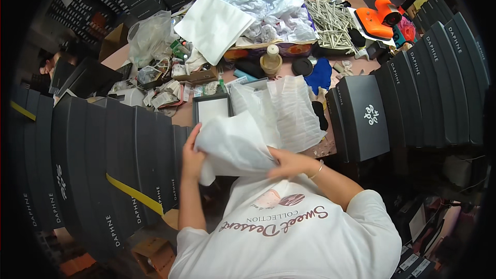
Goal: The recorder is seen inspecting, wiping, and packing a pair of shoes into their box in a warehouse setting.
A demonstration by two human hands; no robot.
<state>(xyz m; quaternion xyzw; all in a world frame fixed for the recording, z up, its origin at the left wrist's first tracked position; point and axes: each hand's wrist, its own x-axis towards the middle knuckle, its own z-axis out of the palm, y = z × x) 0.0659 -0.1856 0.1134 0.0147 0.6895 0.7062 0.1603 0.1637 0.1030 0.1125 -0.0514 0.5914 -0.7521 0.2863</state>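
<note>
Both hands hold a soft white sheet or bag point(230, 137) in front of my body; I cannot tell if it is thin paper or fabric. A faint grey patch shows through it. My left hand point(193, 157) is closed on its left edge, thumb upward. At its lower right, my right hand point(290, 164) grips the other side, with some fingertips hidden. Just beyond the sheet lies an open dark grey box point(195, 108) with a white inside. Crinkled white tissue paper point(297, 116) spreads to the right of it.
Stacked dark shoe boxes point(119, 150) flank my left, with more boxes point(364, 119) on the right. Farther back are white sheets point(214, 26), a pile of crumpled tissue point(268, 13), a tray of pale rolled sticks point(330, 26), a bottle point(272, 59) and an orange tool point(374, 23).
</note>
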